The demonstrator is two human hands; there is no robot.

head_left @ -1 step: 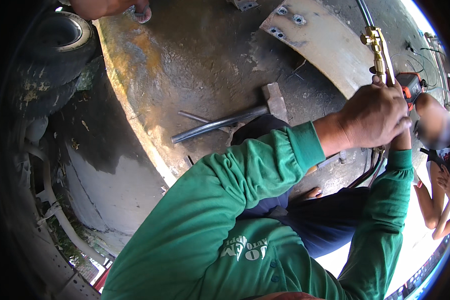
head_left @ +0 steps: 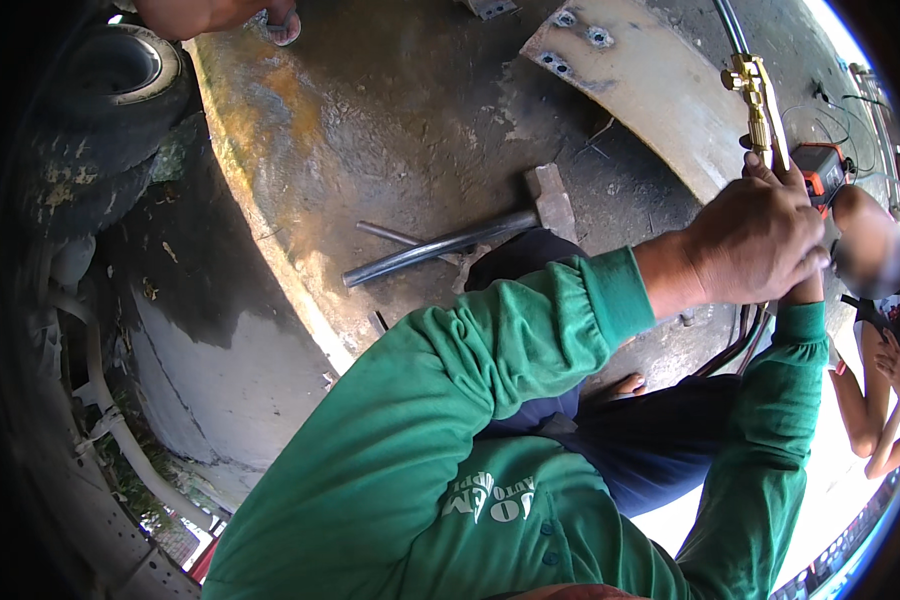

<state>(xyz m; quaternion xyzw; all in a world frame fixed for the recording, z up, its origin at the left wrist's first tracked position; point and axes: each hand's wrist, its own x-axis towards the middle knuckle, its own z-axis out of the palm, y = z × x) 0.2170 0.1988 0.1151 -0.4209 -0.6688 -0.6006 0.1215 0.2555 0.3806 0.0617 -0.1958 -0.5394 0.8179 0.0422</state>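
A brass cutting torch [head_left: 760, 110] stands out at the upper right, its metal tubes running up past the picture's edge. My left hand [head_left: 760, 240] is closed at the lower end of the torch, knuckles toward me, fingers curled around it. My right hand [head_left: 806, 290] comes up from the lower right, right behind the left one. Only its wrist side shows, and its fingers are mostly hidden by the left hand. Beyond the hands lies a curved, pale metal plate [head_left: 650, 90] with several rough holes near one end.
A sledgehammer [head_left: 450, 247] lies on the stained concrete, across a thin bar [head_left: 385, 233]. An orange-and-black machine [head_left: 822, 170] sits past my hands. Another person [head_left: 875, 370] is at the right edge; another person's foot [head_left: 285, 27] shows at the top. Tires [head_left: 120, 75] stand left.
My left hand has shifted slightly right and down at the torch. The torch and the things on the ground look the same.
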